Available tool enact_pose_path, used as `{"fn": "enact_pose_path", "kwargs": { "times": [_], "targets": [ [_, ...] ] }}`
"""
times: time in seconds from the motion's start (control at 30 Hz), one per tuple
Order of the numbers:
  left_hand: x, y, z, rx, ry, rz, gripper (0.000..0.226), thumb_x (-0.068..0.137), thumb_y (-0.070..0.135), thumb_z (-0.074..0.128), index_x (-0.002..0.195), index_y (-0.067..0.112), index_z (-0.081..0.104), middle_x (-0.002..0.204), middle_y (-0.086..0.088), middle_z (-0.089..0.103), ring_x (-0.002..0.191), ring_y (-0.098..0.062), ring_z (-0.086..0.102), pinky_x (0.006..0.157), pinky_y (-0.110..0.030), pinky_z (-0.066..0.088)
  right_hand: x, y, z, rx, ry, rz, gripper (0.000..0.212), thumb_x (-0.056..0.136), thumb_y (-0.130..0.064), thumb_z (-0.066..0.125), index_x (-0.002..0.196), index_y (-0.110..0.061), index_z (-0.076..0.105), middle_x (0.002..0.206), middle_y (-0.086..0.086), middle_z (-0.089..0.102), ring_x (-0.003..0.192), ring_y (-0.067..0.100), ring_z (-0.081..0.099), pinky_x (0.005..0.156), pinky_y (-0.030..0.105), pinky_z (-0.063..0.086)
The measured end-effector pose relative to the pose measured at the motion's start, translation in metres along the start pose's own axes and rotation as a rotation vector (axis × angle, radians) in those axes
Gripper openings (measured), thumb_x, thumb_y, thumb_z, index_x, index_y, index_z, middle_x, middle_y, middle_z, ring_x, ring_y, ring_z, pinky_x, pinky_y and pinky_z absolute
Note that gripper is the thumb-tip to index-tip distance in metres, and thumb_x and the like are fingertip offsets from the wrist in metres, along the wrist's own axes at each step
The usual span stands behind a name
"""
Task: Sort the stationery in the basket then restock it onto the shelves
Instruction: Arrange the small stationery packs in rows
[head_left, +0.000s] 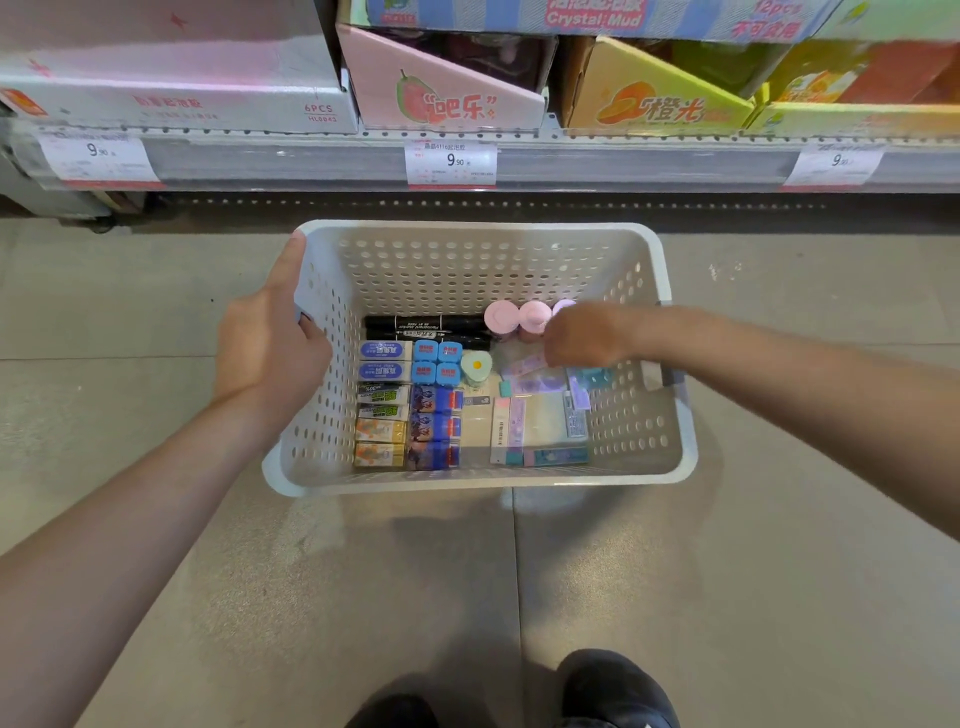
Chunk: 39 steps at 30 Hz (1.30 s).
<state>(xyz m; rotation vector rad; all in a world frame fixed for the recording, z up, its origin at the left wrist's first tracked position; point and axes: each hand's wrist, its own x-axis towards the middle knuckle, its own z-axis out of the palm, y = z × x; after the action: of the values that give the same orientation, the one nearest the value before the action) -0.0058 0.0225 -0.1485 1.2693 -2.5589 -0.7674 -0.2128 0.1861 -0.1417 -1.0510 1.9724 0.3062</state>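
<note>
- Head view: the white basket (670, 415) is sitting on the floor (779, 571) mid-frame, stationery lining its bottom.
- The left hand (270, 343) is gripping its left rim, fingers clamped.
- The right hand (584, 335) is reaching inside near the pink tubs (501, 317); its fingers' state I cannot tell.

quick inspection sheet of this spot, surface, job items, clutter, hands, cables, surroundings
surface: grey tiled floor, basket stands on it
job's things: black markers, blue square boxes, boxed erasers in neat rows at left; pink round items at back; pastel packets loose at right
clutter: nothing seen
hands: left hand grips the basket's left rim; right hand reaches inside near the pink items, grasp unclear
cables: nothing seen
surroundings: shelf with price tags, display cartons above; dark shoes below
</note>
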Motion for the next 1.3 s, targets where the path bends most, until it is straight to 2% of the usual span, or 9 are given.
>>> {"fn": "enact_pose_path", "kwargs": {
  "times": [0.07, 0.17, 0.27, 0.33, 0.5, 0.73, 0.83, 1.07, 1.3],
  "targets": [
    [0.001, 0.0, 0.001, 0.021, 0.005, -0.007, 0.071, 0.09, -0.001, 0.041, 0.153, 0.024, 0.02, 0.065, -0.009, 0.049, 0.057, -0.021, 0.045, 0.052, -0.031, 0.033, 0.004, -0.005, 0.024, -0.183, -0.078, -0.014, 0.042, 0.097, -0.01, 0.039, 0.139, -0.008, 0.04, 0.129, 0.014, 0.051, 0.109, 0.029, 0.058, 0.068, 0.029, 0.046],
    [0.001, 0.0, 0.002, 0.029, 0.01, -0.012, 0.071, 0.09, -0.001, 0.041, 0.153, 0.025, 0.02, 0.06, -0.005, 0.044, 0.054, -0.02, 0.042, 0.055, -0.031, 0.032, 0.015, -0.008, 0.051, -0.243, -0.083, 0.034, 0.066, 0.094, -0.01, 0.044, 0.15, -0.01, 0.01, 0.129, 0.013, 0.054, 0.085, 0.023, 0.054, 0.058, 0.027, 0.042],
    [0.001, -0.001, 0.002, 0.024, 0.009, -0.029, 0.071, 0.091, -0.001, 0.042, 0.152, 0.028, 0.02, 0.06, -0.007, 0.044, 0.054, -0.02, 0.041, 0.056, -0.031, 0.032, 0.028, -0.008, 0.062, -0.205, -0.033, 0.05, 0.078, 0.088, -0.005, 0.045, 0.151, -0.012, -0.002, 0.087, 0.007, 0.056, 0.062, 0.02, 0.046, 0.054, 0.031, 0.039],
    [0.001, -0.001, 0.002, 0.016, 0.007, -0.032, 0.071, 0.091, 0.0, 0.042, 0.152, 0.029, 0.02, 0.061, -0.008, 0.046, 0.054, -0.02, 0.041, 0.055, -0.031, 0.033, 0.03, -0.009, 0.061, -0.187, -0.019, 0.058, 0.076, 0.088, -0.005, 0.045, 0.15, -0.01, 0.001, 0.077, 0.004, 0.048, 0.059, 0.018, 0.043, 0.051, 0.03, 0.036],
    [0.002, -0.003, 0.002, 0.0, 0.003, -0.023, 0.071, 0.091, 0.0, 0.041, 0.152, 0.029, 0.02, 0.064, -0.01, 0.049, 0.055, -0.022, 0.044, 0.054, -0.031, 0.037, 0.029, -0.011, 0.056, -0.246, -0.07, 0.097, 0.053, 0.093, -0.01, 0.044, 0.142, -0.002, 0.026, 0.128, 0.013, 0.052, 0.112, 0.031, 0.056, 0.083, 0.037, 0.047],
    [0.001, -0.002, 0.002, 0.005, 0.008, -0.009, 0.069, 0.091, 0.0, 0.041, 0.152, 0.026, 0.02, 0.068, -0.011, 0.051, 0.059, -0.025, 0.047, 0.054, -0.035, 0.04, 0.035, -0.012, 0.058, -0.172, -0.268, 0.1, 0.029, 0.095, -0.005, 0.043, 0.121, 0.003, 0.052, 0.107, 0.013, 0.054, 0.081, 0.022, 0.049, 0.068, 0.027, 0.04],
    [0.001, -0.003, 0.003, 0.004, 0.011, -0.001, 0.069, 0.091, 0.0, 0.042, 0.152, 0.024, 0.021, 0.067, -0.008, 0.049, 0.057, -0.021, 0.045, 0.053, -0.032, 0.037, 0.037, -0.01, 0.053, 0.059, -0.192, 0.15, 0.019, 0.098, -0.013, 0.037, 0.105, -0.001, 0.049, 0.084, 0.013, 0.052, 0.056, 0.021, 0.05, 0.046, 0.025, 0.041],
    [0.001, -0.003, 0.002, -0.013, 0.004, -0.002, 0.069, 0.091, 0.001, 0.042, 0.152, 0.026, 0.02, 0.067, -0.011, 0.05, 0.059, -0.027, 0.048, 0.051, -0.035, 0.04, 0.026, -0.009, 0.043, 1.047, -0.321, 0.367, 0.013, 0.089, -0.012, 0.038, 0.096, -0.008, 0.048, 0.078, 0.008, 0.054, 0.061, 0.014, 0.053, 0.04, 0.014, 0.047],
    [0.001, -0.003, 0.002, -0.016, 0.001, -0.005, 0.071, 0.09, -0.001, 0.041, 0.152, 0.027, 0.021, 0.059, -0.007, 0.043, 0.052, -0.02, 0.042, 0.044, -0.029, 0.03, 0.02, -0.014, 0.05, 1.429, -0.243, 0.152, 0.012, 0.091, 0.002, 0.051, 0.099, -0.007, 0.053, 0.095, 0.007, 0.06, 0.079, 0.016, 0.062, 0.064, 0.023, 0.057]
  ]
}}
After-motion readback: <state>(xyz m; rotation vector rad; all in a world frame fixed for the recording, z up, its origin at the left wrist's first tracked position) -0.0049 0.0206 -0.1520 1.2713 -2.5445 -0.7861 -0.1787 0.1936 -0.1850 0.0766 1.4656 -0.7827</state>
